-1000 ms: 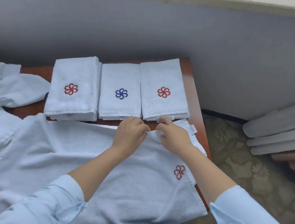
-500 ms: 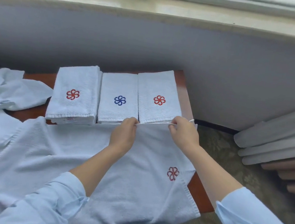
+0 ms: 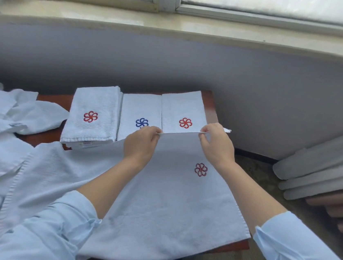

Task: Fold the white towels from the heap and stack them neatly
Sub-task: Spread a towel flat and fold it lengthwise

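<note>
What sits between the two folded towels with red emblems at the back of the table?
In the head view, a folded towel with a blue emblem lies between the left red-emblem stack and the right red-emblem towel, edges touching both.

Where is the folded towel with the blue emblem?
Head view, at the table's far edge: the blue-emblem towel sits in the middle of the row, between two red-emblem stacks.

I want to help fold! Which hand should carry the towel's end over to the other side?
Probably the right hand: it pinches the spread white towel near its free right end, while the left hand holds the middle.
</note>
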A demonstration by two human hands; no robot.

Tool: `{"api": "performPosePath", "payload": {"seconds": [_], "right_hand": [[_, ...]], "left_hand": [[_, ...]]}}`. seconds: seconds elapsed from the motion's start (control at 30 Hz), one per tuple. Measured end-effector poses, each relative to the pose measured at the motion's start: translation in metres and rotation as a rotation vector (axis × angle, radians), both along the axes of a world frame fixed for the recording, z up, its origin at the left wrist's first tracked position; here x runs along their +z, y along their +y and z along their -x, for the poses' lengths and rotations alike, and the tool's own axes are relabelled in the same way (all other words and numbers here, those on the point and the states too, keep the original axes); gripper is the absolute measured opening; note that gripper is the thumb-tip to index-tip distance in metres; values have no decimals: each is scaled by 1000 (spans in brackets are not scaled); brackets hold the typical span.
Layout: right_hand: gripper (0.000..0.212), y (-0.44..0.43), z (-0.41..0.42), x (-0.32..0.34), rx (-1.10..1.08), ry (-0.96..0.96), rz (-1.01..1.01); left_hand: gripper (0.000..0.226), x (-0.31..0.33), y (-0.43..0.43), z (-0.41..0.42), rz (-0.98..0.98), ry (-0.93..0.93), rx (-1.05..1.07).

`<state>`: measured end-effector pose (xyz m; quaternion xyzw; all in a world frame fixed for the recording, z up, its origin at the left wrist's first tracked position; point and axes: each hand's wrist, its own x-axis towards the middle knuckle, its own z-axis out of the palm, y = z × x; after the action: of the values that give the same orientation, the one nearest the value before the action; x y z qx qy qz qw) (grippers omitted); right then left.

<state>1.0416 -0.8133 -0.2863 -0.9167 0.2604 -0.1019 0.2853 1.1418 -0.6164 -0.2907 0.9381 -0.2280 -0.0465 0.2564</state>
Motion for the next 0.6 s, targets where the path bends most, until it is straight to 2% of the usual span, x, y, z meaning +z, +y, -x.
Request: {"api": "performPosePath", "payload": {"seconds": [0.13, 0.2, 0.37, 0.6], "right_hand": [[14, 2, 20, -5, -16, 58, 6], [14, 3, 31, -7, -17, 82, -3], [12, 9, 56, -15, 2, 127, -2], [13, 16, 98, -37, 27, 251, 27]], "left_hand": [[18, -6, 9, 14, -61, -112, -77], [18, -11, 13, 22, -151, -119, -136], [19, -21, 20, 48, -151, 65, -177], [18, -35, 33, 87, -181, 87, -225]]}}
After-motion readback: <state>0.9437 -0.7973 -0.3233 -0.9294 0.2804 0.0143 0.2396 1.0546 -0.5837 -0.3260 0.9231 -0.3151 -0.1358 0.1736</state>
